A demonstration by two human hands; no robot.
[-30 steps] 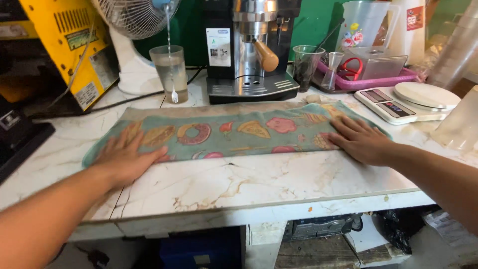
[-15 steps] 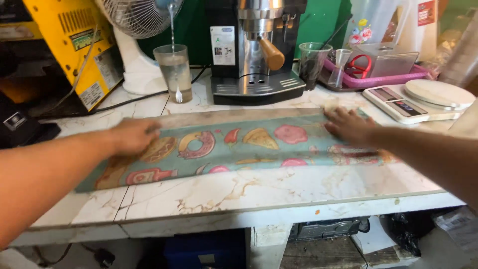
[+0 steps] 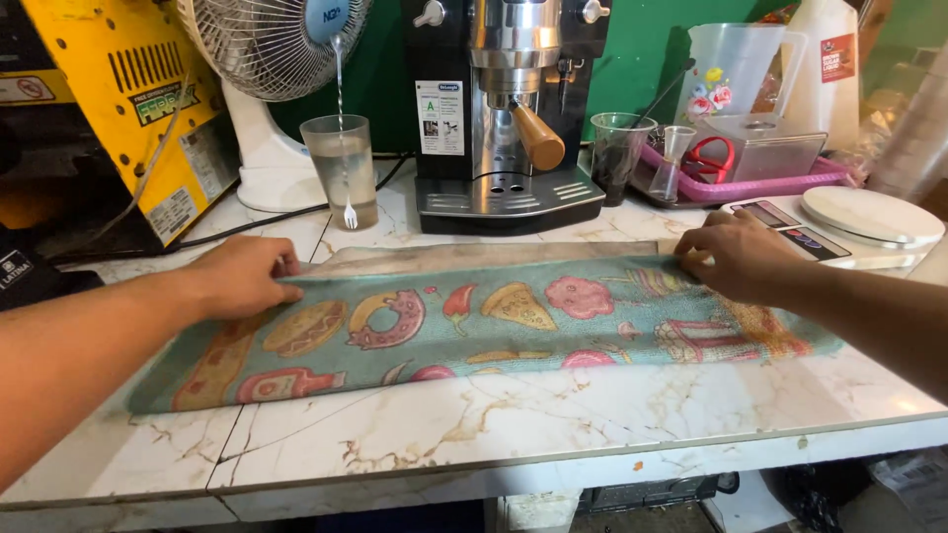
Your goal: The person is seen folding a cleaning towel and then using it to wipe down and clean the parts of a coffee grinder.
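Note:
A long teal cloth [image 3: 494, 331] printed with food pictures lies folded across the white marble counter [image 3: 553, 424]. My left hand [image 3: 242, 276] pinches the cloth's far edge near its left end. My right hand [image 3: 736, 257] grips the far edge near the right end. Both forearms reach in from the sides.
Behind the cloth stand an espresso machine [image 3: 504, 109], a glass of water with a fork [image 3: 341, 168], a white fan [image 3: 272, 59] and a yellow machine [image 3: 109, 109]. A pink tray with cups and scissors [image 3: 731, 178] and a kitchen scale [image 3: 854, 222] sit at the right.
Both hands slid from the near part of the cloth up to its far edge, and their fingers now close on that edge.

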